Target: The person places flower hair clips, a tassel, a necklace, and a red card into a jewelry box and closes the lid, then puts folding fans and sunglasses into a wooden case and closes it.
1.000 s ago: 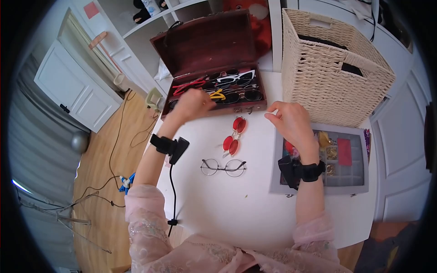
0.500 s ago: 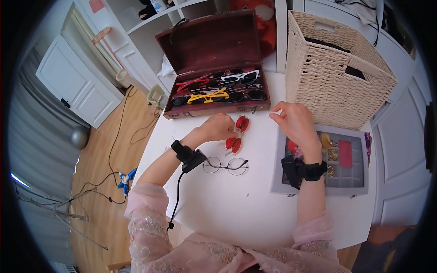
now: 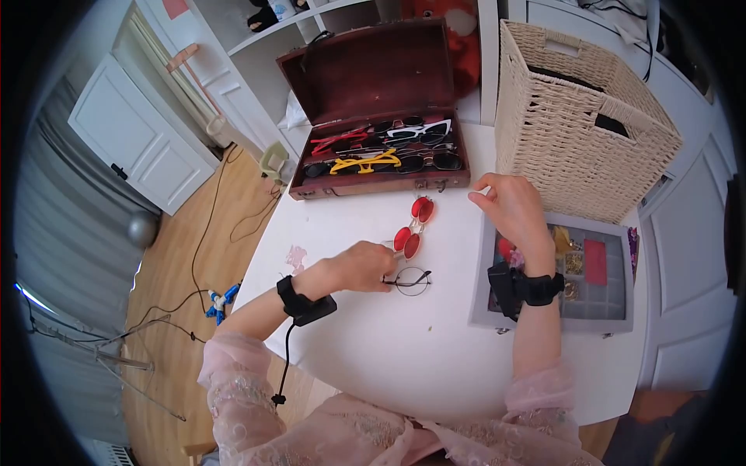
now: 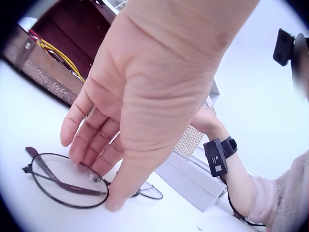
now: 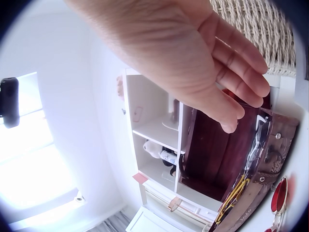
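My left hand is at a pair of round, thin-framed glasses on the white table. In the left wrist view its thumb lies across the bridge, and the fingertips reach the rim of one lens. A gap shows between thumb and forefinger. The other lens is partly covered in the head view. Just beyond lie red-lensed sunglasses, apart from the fingers. My right hand hovers over the back edge of a grey compartment box, fingers loosely bent, holding nothing.
A dark red case stands open at the back, filled with several glasses, among them a yellow pair and a white-framed pair. A woven basket stands at the back right. A cable hangs from the left wrist camera.
My left hand has come down from over the case, past the red sunglasses, to the round glasses. The yellow pair shows fully in the case. My right hand has stayed nearly still.
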`<action>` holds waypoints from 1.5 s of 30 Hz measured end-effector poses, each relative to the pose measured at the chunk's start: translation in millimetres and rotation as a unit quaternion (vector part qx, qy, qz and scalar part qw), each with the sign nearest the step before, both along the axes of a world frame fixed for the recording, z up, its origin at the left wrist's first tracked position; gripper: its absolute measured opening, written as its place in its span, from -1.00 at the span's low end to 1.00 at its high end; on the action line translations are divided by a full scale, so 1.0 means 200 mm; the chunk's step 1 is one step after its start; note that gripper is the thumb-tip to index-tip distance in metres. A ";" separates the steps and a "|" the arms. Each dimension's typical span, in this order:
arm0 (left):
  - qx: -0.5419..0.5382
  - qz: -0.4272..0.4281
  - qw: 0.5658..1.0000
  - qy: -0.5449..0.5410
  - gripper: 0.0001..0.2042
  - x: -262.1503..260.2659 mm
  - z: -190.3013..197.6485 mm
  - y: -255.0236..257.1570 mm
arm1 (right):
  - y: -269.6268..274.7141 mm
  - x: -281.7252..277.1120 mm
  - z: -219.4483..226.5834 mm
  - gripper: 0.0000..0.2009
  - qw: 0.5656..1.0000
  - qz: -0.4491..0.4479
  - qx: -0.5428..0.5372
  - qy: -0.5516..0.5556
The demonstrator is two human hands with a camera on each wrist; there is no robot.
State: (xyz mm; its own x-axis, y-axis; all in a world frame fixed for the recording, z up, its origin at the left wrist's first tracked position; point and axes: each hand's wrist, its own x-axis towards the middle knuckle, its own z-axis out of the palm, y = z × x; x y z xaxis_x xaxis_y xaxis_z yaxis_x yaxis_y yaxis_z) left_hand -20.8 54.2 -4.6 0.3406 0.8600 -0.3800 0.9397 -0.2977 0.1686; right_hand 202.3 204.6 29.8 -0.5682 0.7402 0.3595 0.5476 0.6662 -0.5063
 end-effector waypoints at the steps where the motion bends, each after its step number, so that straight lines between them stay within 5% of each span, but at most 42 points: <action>1: 0.002 0.000 1.000 0.001 -0.81 0.01 -0.02 -0.01 | 0.00 0.00 0.00 -0.81 1.000 0.003 0.001 -0.003; 11: 0.033 -0.031 0.999 0.028 -0.90 0.01 -0.07 -0.02 | 0.00 0.00 -0.01 -0.82 1.000 0.008 0.016 0.008; 19: 0.106 0.031 0.990 -0.089 -0.88 -0.10 0.25 0.08 | -0.01 0.00 0.00 -0.82 1.000 0.006 -0.003 0.009; 26: 0.288 0.158 0.944 -0.024 -0.88 -0.41 0.48 0.47 | -0.01 -0.01 0.00 -0.81 1.000 0.001 -0.002 0.004; 32: 0.338 0.144 0.921 0.128 -0.85 -0.59 0.37 0.83 | -0.01 -0.01 -0.01 -0.81 1.000 0.000 -0.003 -0.004; 45: 0.297 0.190 0.921 0.168 -0.82 -0.75 0.06 1.16 | -0.01 0.00 -0.01 -0.78 0.999 -0.015 0.029 -0.042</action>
